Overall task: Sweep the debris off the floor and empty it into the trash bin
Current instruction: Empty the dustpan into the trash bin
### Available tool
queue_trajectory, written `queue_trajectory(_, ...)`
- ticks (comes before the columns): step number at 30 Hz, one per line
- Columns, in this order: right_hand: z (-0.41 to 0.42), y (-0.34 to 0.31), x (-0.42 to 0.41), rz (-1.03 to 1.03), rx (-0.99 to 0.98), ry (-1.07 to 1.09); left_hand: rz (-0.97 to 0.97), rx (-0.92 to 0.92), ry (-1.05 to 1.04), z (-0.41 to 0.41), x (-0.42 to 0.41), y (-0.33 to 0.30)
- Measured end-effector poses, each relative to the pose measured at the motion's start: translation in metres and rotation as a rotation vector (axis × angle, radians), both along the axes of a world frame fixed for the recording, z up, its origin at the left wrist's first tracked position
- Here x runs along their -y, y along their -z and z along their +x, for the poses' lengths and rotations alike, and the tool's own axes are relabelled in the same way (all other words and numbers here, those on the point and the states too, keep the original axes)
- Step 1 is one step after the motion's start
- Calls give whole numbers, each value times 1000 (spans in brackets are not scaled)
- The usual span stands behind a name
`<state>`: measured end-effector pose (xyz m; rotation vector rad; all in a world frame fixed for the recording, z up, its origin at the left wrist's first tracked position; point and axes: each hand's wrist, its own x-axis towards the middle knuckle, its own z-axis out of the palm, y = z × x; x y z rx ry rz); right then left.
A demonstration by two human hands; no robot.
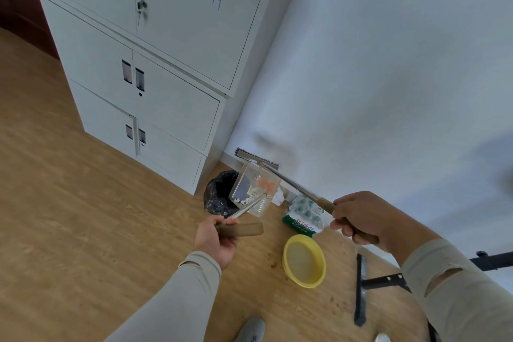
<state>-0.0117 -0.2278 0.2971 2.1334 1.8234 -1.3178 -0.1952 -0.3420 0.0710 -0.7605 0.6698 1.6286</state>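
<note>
Head view: left hand (215, 239) grips dustpan (254, 193), right hand (361, 216) brush (256, 157).

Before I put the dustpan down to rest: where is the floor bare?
Bare wood left of the trash bin, before the cabinet. Crowded right of it: green packet, yellow lid, black frame, crumbs.

Sleeves (177, 294): beige, snug, reaching the wrists just behind the fingers
Right sleeve (444, 280): torn slit
Shoes (251, 329): grey
</note>
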Motion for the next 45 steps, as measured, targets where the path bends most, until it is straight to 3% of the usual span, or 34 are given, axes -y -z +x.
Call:
queue_trajectory(22, 11, 2, 14, 26, -54, 72, -8, -49, 39, 3, 0, -7)
queue_trajectory(45, -15, 5, 10, -18, 6, 33, 2, 75, -56, 11, 2, 4)
